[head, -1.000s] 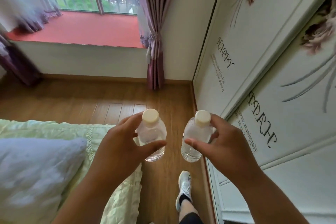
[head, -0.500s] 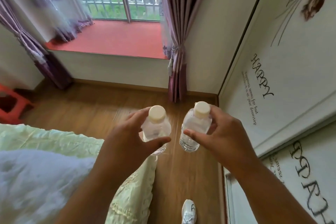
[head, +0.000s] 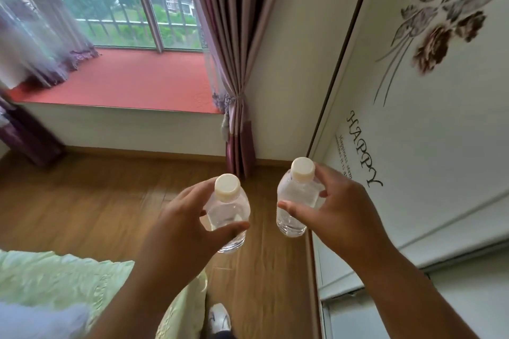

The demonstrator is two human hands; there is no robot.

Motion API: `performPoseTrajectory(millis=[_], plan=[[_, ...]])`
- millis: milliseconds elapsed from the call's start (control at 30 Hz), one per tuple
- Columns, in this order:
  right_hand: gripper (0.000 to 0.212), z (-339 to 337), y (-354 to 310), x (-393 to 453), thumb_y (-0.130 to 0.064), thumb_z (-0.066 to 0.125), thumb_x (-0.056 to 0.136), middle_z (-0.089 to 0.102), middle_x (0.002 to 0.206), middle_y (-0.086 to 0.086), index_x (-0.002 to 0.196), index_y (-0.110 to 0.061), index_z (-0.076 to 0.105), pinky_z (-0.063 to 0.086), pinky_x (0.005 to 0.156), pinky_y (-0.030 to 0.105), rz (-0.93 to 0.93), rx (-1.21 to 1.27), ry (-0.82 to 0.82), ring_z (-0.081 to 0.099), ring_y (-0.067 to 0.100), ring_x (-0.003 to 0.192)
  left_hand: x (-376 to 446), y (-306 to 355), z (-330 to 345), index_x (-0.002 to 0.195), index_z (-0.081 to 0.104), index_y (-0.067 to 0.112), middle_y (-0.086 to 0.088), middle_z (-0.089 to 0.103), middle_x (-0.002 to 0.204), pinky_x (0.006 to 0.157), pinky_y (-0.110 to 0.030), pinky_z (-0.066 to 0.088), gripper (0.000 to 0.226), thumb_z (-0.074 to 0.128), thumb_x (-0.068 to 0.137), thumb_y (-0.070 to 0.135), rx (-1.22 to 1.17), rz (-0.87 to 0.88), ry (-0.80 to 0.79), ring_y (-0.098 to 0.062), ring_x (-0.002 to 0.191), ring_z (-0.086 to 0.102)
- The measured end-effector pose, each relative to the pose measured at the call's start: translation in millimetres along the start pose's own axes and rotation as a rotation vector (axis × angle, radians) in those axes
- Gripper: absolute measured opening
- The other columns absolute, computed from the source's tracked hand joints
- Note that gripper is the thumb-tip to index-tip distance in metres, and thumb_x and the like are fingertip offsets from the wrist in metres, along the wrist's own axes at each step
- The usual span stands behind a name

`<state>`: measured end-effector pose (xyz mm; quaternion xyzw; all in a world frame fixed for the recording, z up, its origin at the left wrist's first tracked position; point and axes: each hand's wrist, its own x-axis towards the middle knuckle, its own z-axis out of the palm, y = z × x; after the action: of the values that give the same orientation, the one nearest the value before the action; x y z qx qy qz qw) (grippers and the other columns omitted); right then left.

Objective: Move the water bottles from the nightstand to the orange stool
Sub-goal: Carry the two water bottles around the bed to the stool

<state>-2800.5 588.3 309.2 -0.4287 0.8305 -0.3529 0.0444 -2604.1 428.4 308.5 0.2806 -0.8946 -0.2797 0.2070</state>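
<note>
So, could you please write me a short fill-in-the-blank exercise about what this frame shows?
1. Each hand holds one clear water ____.
2. The left hand grips the left bottle, whose cap is ____ in colour.
3. The right bottle, held by the right hand, hangs above the ____ floor.
4. The word printed on the wardrobe door is ____.

Missing words: bottle; cream; wooden; HAPPY

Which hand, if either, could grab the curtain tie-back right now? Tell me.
Probably neither. The left hand grips one water bottle, the right hand the other bottle, and the tie-back hangs well beyond both.
</note>
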Motion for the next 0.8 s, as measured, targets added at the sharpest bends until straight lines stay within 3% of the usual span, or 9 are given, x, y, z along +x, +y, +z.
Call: performPoseTrajectory(millis=[100,233,400,567,700,800], plan=[[0.069,-4,10,18,-0.062,0.080,0.067,0.063,0.110,-0.019,0.126,-0.037,0.058,0.058,0.078,0.030,0.039,-0.032,0.010,0.061,0.008,0.094,33,-3,10,0.132,0.055,0.038,0.026,0.056,0.122,0.079,-0.021,0.052,0.080,0.075,0.060,0.067,-0.013,0.028,-0.044,-0.004,0.099,0.062],[0.069,-3,22,46,-0.073,0.071,0.063,0.058,0.105,-0.025,0.122,-0.040,0.056,0.046,0.072,0.013,0.097,-0.043,0.045,0.059,0.001,0.088,83,-13,26,0.134,0.052,0.040,0.026,0.058,0.122,0.078,-0.011,0.044,0.081,0.073,0.060,0.068,-0.045,0.067,-0.077,0.001,0.098,0.060],[0.066,3,18,109,-0.070,0.076,0.064,0.057,0.103,-0.028,0.119,-0.040,0.057,0.042,0.072,0.011,0.135,-0.098,0.056,0.059,0.001,0.087,158,-26,31,0.132,0.053,0.042,0.025,0.060,0.125,0.086,-0.030,0.057,0.078,0.076,0.062,0.067,-0.111,0.134,-0.132,-0.002,0.102,0.062],[0.057,15,-2,191,-0.064,0.080,0.066,0.045,0.094,-0.044,0.111,-0.049,0.047,0.036,0.066,0.002,0.114,-0.097,0.108,0.052,-0.016,0.084,242,-52,10,0.128,0.055,0.046,0.031,0.061,0.114,0.081,-0.023,0.054,0.074,0.076,0.061,0.069,-0.195,0.143,-0.096,0.006,0.096,0.061],[0.057,47,-13,246,-0.061,0.083,0.065,0.061,0.096,-0.030,0.114,-0.041,0.060,0.040,0.066,0.008,0.100,-0.071,0.132,0.057,-0.012,0.087,289,-86,-6,0.128,0.055,0.044,0.035,0.058,0.115,0.081,-0.022,0.052,0.073,0.079,0.062,0.066,-0.148,0.140,-0.062,0.004,0.098,0.061],[0.057,74,-22,280,-0.061,0.083,0.064,0.061,0.093,-0.031,0.114,-0.040,0.062,0.048,0.068,0.016,0.065,-0.054,0.049,0.058,-0.010,0.089,310,-115,-20,0.130,0.054,0.042,0.029,0.060,0.118,0.082,-0.027,0.053,0.074,0.078,0.064,0.066,-0.077,0.102,-0.037,-0.002,0.098,0.062]])
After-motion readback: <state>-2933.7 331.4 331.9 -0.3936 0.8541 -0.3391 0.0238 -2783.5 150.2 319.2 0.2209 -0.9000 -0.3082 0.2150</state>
